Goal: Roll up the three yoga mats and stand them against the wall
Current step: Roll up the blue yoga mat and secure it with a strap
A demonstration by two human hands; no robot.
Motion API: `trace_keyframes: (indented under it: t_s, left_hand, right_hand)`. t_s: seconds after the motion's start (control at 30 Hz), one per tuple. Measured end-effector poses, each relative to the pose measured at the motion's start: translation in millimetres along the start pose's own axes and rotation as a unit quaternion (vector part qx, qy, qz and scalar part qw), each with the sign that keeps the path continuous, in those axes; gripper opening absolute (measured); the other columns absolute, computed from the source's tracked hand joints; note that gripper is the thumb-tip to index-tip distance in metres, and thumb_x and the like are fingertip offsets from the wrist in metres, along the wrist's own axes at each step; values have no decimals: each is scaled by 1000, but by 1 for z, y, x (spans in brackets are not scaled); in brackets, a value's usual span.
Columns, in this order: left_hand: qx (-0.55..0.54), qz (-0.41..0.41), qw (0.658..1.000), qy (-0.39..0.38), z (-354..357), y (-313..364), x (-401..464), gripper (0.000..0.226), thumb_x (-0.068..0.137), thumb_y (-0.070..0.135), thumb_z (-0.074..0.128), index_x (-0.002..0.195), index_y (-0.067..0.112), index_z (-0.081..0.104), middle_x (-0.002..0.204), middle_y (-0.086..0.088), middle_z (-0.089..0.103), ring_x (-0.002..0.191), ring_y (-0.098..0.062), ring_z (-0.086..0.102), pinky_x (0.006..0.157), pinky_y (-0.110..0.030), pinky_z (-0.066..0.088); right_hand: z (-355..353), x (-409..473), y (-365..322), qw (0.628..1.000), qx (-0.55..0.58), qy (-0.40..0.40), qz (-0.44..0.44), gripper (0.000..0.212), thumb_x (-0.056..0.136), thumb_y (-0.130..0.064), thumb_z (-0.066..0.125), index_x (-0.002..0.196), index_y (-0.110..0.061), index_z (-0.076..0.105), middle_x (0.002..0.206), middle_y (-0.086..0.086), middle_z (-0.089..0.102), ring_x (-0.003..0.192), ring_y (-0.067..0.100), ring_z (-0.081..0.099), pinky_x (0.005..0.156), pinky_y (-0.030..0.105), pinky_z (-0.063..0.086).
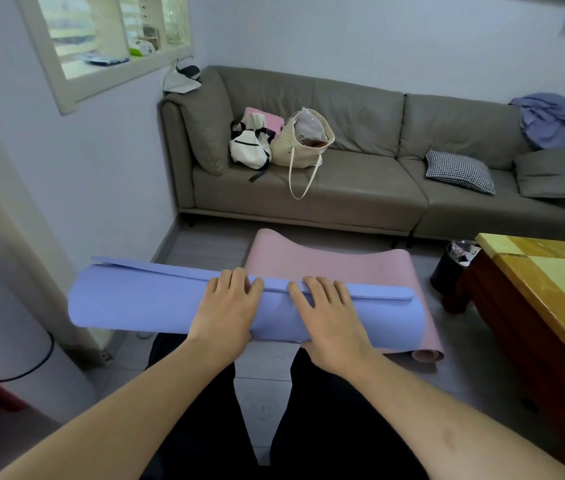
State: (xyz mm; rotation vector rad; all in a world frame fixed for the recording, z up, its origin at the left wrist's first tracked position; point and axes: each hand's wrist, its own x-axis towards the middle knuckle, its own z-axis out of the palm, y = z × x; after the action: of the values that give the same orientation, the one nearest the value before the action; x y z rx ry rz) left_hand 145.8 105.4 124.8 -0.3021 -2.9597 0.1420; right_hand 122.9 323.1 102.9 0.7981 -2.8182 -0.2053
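Both hands lie side by side on top of the blue mat, a thick roll held above the floor. The left hand and right hand press it with fingers nearly straight. The pink mat lies partly unrolled on the floor just beyond.

both hands flat, fingers spread

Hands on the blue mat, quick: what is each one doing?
Left hand: open, fingers flat, pressing on the rolled blue mat.
Right hand: open, fingers flat on the same mat, pressing its loose edge.
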Motion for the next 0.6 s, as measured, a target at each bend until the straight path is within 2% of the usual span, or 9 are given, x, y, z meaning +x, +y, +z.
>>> trace_keyframes:
  t_s: [0.07, 0.17, 0.27, 0.37, 0.5, 0.6]
  left_hand:
    - [11, -3, 1000, -7, -4, 3, 1, 85, 82, 33, 78, 153, 15, 35, 135, -12, 39, 122, -31, 43, 107, -39, 38]
    - [25, 11, 1000, 16, -11, 18, 14, 88, 78, 39, 81, 149, 14, 35, 149, -16, 34, 137, -36, 36, 117, -46, 30]
    - [-45, 4, 999, 24, -16, 32, 31, 96, 77, 47, 81, 149, 12, 27, 149, -10, 37, 140, -31, 38, 120, -50, 30]
    - [-102, -23, 994, 32, -23, 35, 45, 99, 80, 47, 76, 153, 11, 19, 152, -6, 36, 144, -27, 36, 121, -56, 28]
    - [-193, -6, 980, 56, -13, 26, 59, 112, 65, 48, 84, 154, 10, 27, 139, -5, 47, 130, -30, 49, 109, -53, 44]
    - [-297, -22, 953, 58, 3, 14, 61, 109, 62, 45, 88, 153, 19, 35, 131, -3, 49, 117, -27, 55, 95, -39, 49]
  right_hand:
    - [-2, 5, 4, 1000, 12, 1, -5, 111, 61, -35, 91, 154, -16, 33, 145, 15, 46, 127, 39, 49, 111, 53, 40]
    - [-17, 18, 5, 999, 17, 25, -15, 103, 61, -39, 87, 151, -18, 42, 142, 10, 54, 121, 35, 55, 104, 48, 43]
    - [-42, 36, -2, 997, 15, 65, -34, 94, 59, -44, 86, 142, -9, 57, 134, 11, 61, 114, 35, 59, 101, 48, 45]
    - [-64, 48, 1, 997, -15, 61, -37, 83, 62, -37, 83, 136, -7, 60, 127, 10, 63, 110, 33, 58, 100, 46, 43]
    - [-86, 53, 9, 995, -55, 42, -70, 61, 70, -38, 76, 123, -13, 63, 121, 4, 61, 108, 28, 56, 101, 41, 41]
    - [-114, 51, 23, 993, -61, 90, -54, 51, 77, -45, 65, 118, -16, 68, 119, 3, 65, 110, 30, 57, 105, 42, 39]
